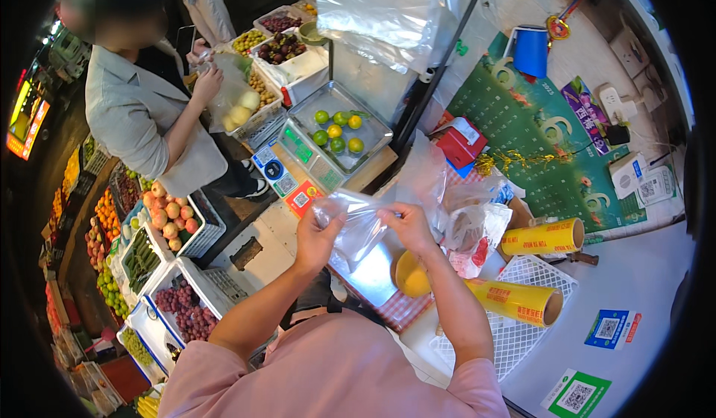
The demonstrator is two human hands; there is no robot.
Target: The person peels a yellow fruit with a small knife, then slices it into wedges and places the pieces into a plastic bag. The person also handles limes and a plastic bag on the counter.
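A clear plastic bag (pixel 358 230) is stretched between my hands, its upper edge pulled wide. My left hand (pixel 318 240) pinches one side of it, thumb against fingers. On the other side, my right hand (pixel 409 226) grips the film near its corner. Just beyond the bag stands a digital scale (pixel 311 158), and several green and yellow citrus fruits (pixel 337 131) lie in its metal tray (pixel 373 138). Below the bag is a shiny metal surface (pixel 372 278) beside a red checked cloth (pixel 400 309). My right forearm partly hides a round yellow object (pixel 413 274).
Two yellow cling-film rolls (pixel 542 237) (pixel 520 303) and a white plastic grid (pixel 537 278) lie at right. Crumpled bags (pixel 475 222) sit nearby. A person (pixel 145 116) across the counter holds a bag of pale fruit (pixel 241 110). Crates of grapes (pixel 187 309) and pomegranates (pixel 170 214) stand left.
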